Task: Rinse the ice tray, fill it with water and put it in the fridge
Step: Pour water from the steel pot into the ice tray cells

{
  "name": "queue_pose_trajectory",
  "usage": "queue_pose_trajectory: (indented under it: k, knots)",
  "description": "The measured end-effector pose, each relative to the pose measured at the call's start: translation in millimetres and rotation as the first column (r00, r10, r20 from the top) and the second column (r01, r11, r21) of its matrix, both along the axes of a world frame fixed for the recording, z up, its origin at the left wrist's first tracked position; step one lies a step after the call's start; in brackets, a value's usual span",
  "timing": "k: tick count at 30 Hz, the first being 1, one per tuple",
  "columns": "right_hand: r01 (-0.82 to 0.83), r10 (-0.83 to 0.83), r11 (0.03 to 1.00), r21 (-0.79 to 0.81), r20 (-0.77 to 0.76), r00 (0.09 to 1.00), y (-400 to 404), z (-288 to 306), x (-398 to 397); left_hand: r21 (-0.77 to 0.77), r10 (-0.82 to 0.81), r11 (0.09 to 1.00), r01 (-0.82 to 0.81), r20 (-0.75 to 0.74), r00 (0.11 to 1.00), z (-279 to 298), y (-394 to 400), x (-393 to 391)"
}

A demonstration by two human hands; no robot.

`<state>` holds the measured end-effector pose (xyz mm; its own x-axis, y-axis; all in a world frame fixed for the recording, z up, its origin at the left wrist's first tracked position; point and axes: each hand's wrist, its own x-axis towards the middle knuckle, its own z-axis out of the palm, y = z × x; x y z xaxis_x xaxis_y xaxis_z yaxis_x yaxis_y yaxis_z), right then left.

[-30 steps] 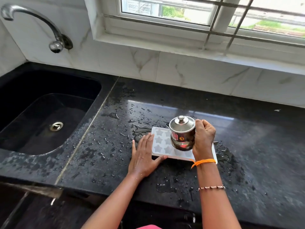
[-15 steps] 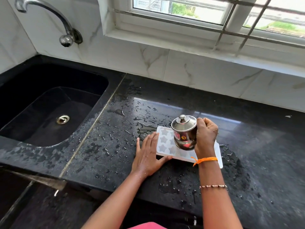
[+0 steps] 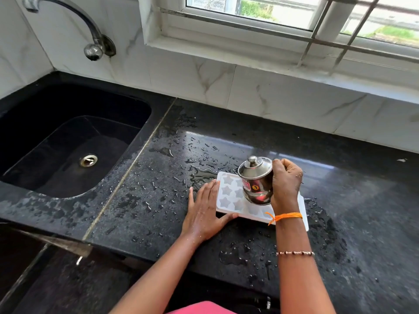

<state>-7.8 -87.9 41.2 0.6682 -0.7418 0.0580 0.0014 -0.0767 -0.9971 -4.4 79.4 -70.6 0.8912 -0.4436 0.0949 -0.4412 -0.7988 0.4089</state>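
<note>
A white ice tray [image 3: 229,196] with star-shaped moulds lies flat on the wet black counter [image 3: 158,200]. My left hand [image 3: 204,211] lies flat with straight fingers against the tray's left end, thumb along its near edge. My right hand [image 3: 285,182] grips a small lidded steel pot [image 3: 256,180], held tilted over the tray's middle. The pot bears a red label with a yellow number sticker. The right part of the tray is hidden behind my right wrist. I cannot tell whether water is flowing from the pot.
A black sink [image 3: 68,146] with a metal drain [image 3: 88,160] is set into the counter at left. A chrome tap [image 3: 90,35] juts from the marble wall above it. A window with bars [image 3: 317,23] runs along the back. Water drops and puddles [image 3: 235,257] cover the counter.
Only the camera view has shifted a little. Both hands, the pot and the tray keep the same pose relative to each other.
</note>
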Motion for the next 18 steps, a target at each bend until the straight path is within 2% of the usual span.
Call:
queue_pose_trajectory:
  k: [18]
  knots:
    - [0.004,-0.008,0.999,-0.053,-0.065,0.998,-3.1,-4.3,4.3,0.022,-0.005,1.000,0.005,0.000,1.000,2.1,-0.2,-0.3]
